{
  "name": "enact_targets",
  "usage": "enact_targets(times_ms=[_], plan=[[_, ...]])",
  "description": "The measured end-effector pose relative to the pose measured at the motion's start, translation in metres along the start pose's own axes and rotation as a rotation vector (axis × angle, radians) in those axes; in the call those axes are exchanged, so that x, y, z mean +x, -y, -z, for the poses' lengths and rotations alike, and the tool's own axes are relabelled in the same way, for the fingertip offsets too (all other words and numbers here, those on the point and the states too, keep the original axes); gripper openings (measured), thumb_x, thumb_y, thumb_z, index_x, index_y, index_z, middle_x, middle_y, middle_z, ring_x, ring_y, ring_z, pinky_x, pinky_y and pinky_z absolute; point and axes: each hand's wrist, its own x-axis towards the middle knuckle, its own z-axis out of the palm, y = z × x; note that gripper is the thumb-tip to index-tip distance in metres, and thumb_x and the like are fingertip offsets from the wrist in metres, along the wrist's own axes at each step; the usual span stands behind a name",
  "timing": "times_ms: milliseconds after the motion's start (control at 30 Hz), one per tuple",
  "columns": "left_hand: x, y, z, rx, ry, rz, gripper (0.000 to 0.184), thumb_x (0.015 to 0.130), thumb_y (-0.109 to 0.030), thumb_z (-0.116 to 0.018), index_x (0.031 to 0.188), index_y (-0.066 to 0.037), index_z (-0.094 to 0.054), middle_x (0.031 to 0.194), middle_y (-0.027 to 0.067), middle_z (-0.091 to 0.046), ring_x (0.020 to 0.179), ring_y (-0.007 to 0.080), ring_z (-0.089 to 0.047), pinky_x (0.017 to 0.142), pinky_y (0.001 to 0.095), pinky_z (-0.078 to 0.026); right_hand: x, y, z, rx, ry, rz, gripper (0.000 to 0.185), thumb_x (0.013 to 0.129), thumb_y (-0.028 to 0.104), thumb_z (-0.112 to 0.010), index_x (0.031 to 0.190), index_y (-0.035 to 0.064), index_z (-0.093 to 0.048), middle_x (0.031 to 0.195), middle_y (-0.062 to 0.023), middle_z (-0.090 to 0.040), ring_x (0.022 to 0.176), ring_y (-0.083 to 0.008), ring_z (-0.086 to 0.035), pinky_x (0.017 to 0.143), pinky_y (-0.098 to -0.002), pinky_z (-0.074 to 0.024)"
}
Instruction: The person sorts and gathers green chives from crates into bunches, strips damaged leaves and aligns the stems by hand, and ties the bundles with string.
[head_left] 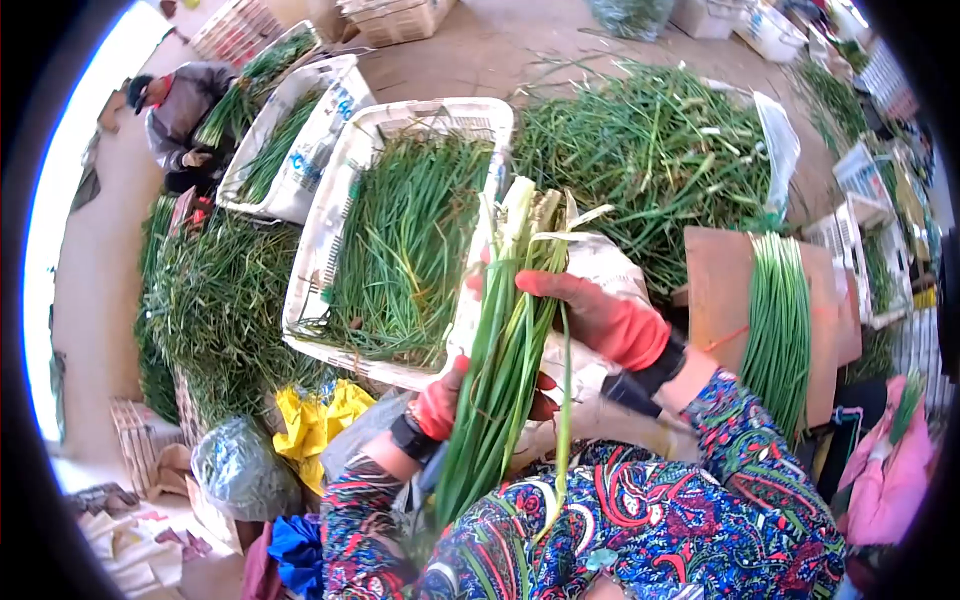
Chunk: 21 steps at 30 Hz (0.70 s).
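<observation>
A bunch of green onions (497, 340) is held upright in front of my chest, pale stem ends at the top and green leaves hanging down. Wearing a red glove, my left hand (440, 403) is wrapped round the lower leaves, its fingers partly behind them. My right hand (615, 318), also gloved in red, grips the bunch near the stems; its thumb lies across the front and the other fingers are mostly hidden. One yellowish leaf (564, 420) droops apart from the bunch. On a brown board (712, 300) to the right lies a neat row of green onions (778, 330).
A white crate (300, 300) of greens stands ahead, beside a large loose heap (650, 140). Another heap (225, 300) and a yellow bag (318, 425) are at left. Beyond a second crate (330, 85), a person (195, 105) sits with greens. A pink garment (875, 480) is at right.
</observation>
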Motion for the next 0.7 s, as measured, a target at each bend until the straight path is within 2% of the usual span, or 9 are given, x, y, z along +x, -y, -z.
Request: enact_targets(times_ms=[33,67,133,267,333,433,533,567,700], plan=[[0.007,0.012,0.018,-0.029,0.059,0.035,0.090,0.069,-0.064,-0.056,0.132,-0.003,-0.032,0.127,0.0207,-0.041,0.116,0.0365,-0.042,0.100,0.0489,-0.028,-0.005,0.000,0.033,-0.121,0.037,-0.103,0.048,0.083,0.026,-0.055,0.122,0.0005,-0.045,0.116,-0.0085,-0.054,0.108,-0.0172,-0.050,0.094,-0.0315,-0.0365],[0.012,0.015,0.005,-0.051,-0.131,0.040,0.099,0.057,-0.065,-0.066,0.127,-0.001,-0.037,0.123,0.0194,-0.046,0.105,0.0368,-0.050,0.095,0.0472,-0.037,-0.024,0.022,0.036,-0.218,-0.084,-0.215,0.039,0.083,0.026,-0.056,0.113,0.0004,-0.054,0.111,-0.0089,-0.058,0.100,-0.0171,-0.055,0.092,-0.0310,-0.0384],[0.018,0.012,0.010,-0.001,-0.094,0.104,0.096,0.059,-0.057,-0.070,0.129,-0.002,-0.035,0.125,0.0196,-0.043,0.108,0.0364,-0.049,0.095,0.0471,-0.036,-0.044,0.047,0.090,-0.314,-0.138,-0.362,0.037,0.082,0.029,-0.056,0.106,0.0012,-0.058,0.104,-0.0086,-0.061,0.096,-0.0187,-0.057,0.088,-0.0340,-0.0422],[0.015,0.019,0.047,0.010,-0.218,0.142,0.098,0.061,-0.048,-0.072,0.136,-0.006,-0.024,0.134,0.0219,-0.031,0.113,0.0390,-0.043,0.096,0.0485,-0.035,-0.029,0.087,0.149,-0.359,-0.152,0.041,0.041,0.085,0.044,-0.047,0.100,0.0071,-0.056,0.093,-0.0032,-0.060,0.078,-0.0128,-0.054,0.074,-0.0267,-0.0415],[0.021,0.014,0.044,0.019,-0.234,0.177,0.098,0.062,-0.049,-0.071,0.136,-0.006,-0.024,0.134,0.0221,-0.031,0.113,0.0394,-0.043,0.096,0.0484,-0.035,-0.018,0.083,0.122,-0.360,-0.592,0.462,0.043,0.086,0.046,-0.043,0.098,0.0068,-0.057,0.095,-0.0044,-0.059,0.080,-0.0143,-0.052,0.076,-0.0260,-0.0384],[0.040,0.001,0.024,0.007,-0.157,0.221,0.099,0.062,-0.052,-0.070,0.136,-0.006,-0.023,0.134,0.0223,-0.031,0.113,0.0392,-0.043,0.096,0.0482,-0.035,-0.006,0.069,0.086,-0.673,-0.080,0.299,0.054,0.086,0.048,-0.043,0.118,0.0044,-0.051,0.113,-0.0086,-0.055,0.105,-0.0168,-0.050,0.094,-0.0297,-0.0333],[0.047,-0.005,0.014,0.030,-0.116,0.237,0.100,0.062,-0.056,-0.068,0.136,-0.006,-0.023,0.134,0.0221,-0.031,0.112,0.0393,-0.044,0.095,0.0486,-0.036,0.012,0.063,0.095,-0.327,-0.105,0.274,0.057,0.087,0.045,-0.043,0.125,0.0035,-0.044,0.119,-0.0117,-0.051,0.116,-0.0170,-0.042,0.100,-0.0322,-0.0270],[0.045,-0.004,0.014,0.014,-0.134,0.228,0.100,0.062,-0.056,-0.068,0.136,-0.006,-0.023,0.134,0.0219,-0.031,0.111,0.0393,-0.045,0.094,0.0487,-0.036,0.008,0.066,0.092,-0.319,-0.204,0.448,0.055,0.087,0.043,-0.045,0.126,0.0030,-0.043,0.126,-0.0130,-0.045,0.119,-0.0175,-0.039,0.101,-0.0316,-0.0257],[0.044,-0.003,0.020,-0.045,-0.163,0.236,0.096,0.063,-0.053,-0.069,0.135,-0.006,-0.025,0.133,0.0199,-0.033,0.107,0.0380,-0.049,0.090,0.0479,-0.041,0.035,0.058,0.124,-0.718,-0.077,0.323,0.054,0.089,0.038,-0.040,0.130,0.0037,-0.035,0.131,-0.0128,-0.040,0.120,-0.0188,-0.039,0.098,-0.0316,-0.0297]])
